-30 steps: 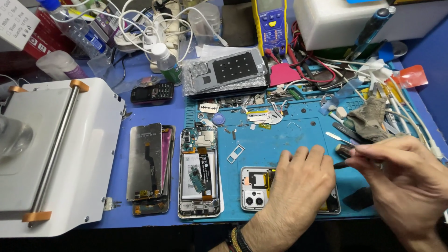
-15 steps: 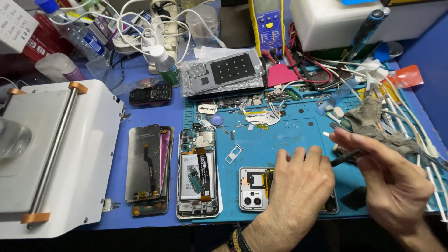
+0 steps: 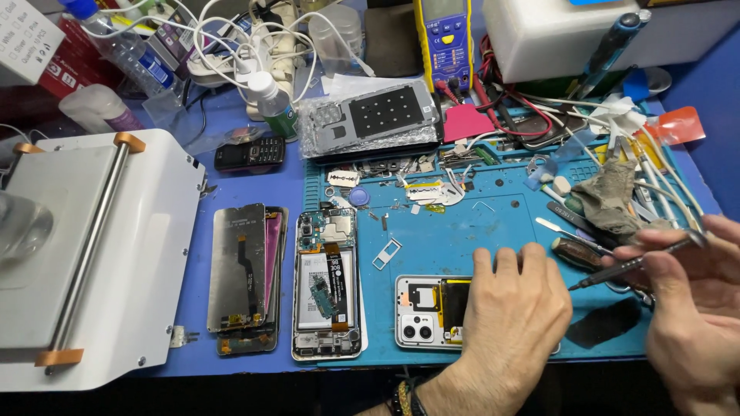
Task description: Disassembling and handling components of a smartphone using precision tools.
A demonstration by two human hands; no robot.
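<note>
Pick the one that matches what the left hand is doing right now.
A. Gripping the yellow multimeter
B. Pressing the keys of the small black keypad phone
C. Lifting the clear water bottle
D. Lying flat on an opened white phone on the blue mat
D: the left hand lies palm down over the right part of the opened white phone on the blue mat.
</note>
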